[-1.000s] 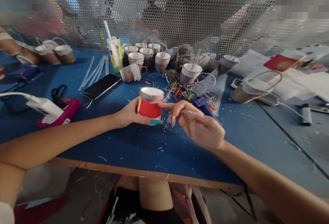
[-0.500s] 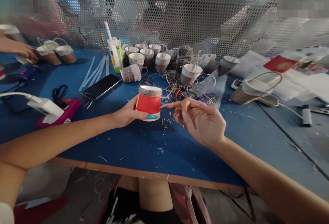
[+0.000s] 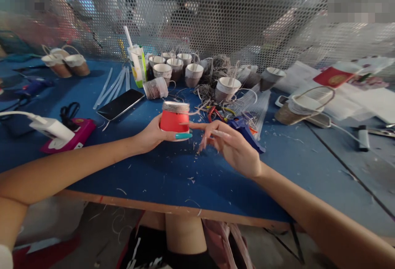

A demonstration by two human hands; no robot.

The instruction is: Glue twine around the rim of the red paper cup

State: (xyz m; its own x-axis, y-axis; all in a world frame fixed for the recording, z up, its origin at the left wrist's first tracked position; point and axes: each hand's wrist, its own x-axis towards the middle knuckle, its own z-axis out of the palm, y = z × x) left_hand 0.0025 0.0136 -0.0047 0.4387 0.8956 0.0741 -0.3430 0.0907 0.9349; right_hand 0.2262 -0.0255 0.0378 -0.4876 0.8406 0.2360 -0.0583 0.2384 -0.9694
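Note:
A small cup point(image 3: 174, 119) with a red band round it and grey cord wound below its white rim is held upright above the table. My left hand point(image 3: 154, 131) grips it from the left, the thumb with its teal nail across the lower front. From the right, my right hand point(image 3: 230, 141) reaches over with its index finger stretched out to the red surface; the other fingers are loosely bent and apart, with nothing seen in them. Behind the right hand lies a blue glue gun point(image 3: 247, 131), partly hidden by it.
Several cord-wrapped cups point(image 3: 194, 74) stand at the back beside a drink carton point(image 3: 137, 66) and tangled grey cord point(image 3: 220, 69). A phone point(image 3: 121, 104) and magenta power strip point(image 3: 80, 135) lie left; a handled basket point(image 3: 300, 108) sits right.
The red-banded cup has turned and shifted slightly left. My right hand has moved left, its index finger now over the red band, uncovering the blue glue gun. Another person's hand has left the far left.

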